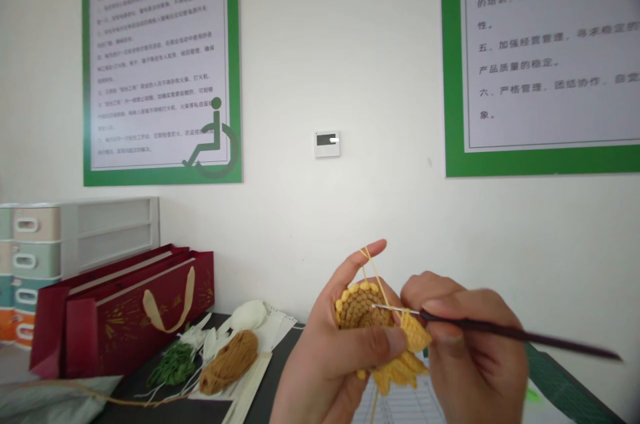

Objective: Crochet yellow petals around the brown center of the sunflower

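My left hand (pixel 330 351) pinches a crocheted sunflower piece (pixel 380 337), brown in the centre with yellow petals. Yellow yarn (pixel 369 263) loops over its raised forefinger. My right hand (pixel 470 351) grips a dark crochet hook (pixel 515 333). The hook's metal tip pokes into the piece near the yellow edge. Both hands are held up in front of the white wall.
On the dark table lie a brown yarn skein (pixel 230 361), green yarn (pixel 175 364) and white yarn (pixel 247 315). A red gift bag (pixel 120 317) stands at the left before plastic drawers (pixel 45 244). A printed sheet (pixel 405 404) lies under my hands. Green-framed posters (pixel 160 64) hang on the wall.
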Demonstrator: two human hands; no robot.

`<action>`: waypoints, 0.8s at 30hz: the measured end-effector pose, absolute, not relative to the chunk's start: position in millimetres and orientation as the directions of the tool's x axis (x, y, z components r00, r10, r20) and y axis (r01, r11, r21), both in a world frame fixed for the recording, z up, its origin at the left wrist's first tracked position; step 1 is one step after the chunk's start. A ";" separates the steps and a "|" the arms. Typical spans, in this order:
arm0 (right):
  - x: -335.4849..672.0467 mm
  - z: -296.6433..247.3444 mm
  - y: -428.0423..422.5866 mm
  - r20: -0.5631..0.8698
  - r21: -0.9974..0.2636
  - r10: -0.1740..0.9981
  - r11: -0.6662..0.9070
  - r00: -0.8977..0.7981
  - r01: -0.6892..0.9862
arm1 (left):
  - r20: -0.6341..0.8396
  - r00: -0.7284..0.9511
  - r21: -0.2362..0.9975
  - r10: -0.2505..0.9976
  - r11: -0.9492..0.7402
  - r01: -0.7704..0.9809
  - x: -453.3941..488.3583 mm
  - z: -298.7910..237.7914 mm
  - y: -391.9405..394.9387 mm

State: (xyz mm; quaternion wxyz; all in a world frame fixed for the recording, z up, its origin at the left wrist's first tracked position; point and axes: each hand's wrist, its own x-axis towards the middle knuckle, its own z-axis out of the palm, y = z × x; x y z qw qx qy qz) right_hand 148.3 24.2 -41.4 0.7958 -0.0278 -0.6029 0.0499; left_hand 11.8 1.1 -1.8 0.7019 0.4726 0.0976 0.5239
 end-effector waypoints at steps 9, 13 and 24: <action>153.7 -29.3 9.2 0.684 -0.539 0.729 0.534 0.031 -0.652 | 0.470 0.530 0.782 0.706 -0.055 -0.620 3.5 -9.2 12.7; 147.7 -26.9 10.8 0.599 -0.653 0.798 0.435 -0.072 -0.620 | 0.522 0.406 0.810 0.750 -0.289 -0.510 4.2 -4.0 6.6; 156.8 -35.9 20.0 0.795 -0.594 0.601 0.799 0.082 -0.094 | 0.499 0.250 0.828 0.830 -0.370 -0.421 8.9 0.7 -1.4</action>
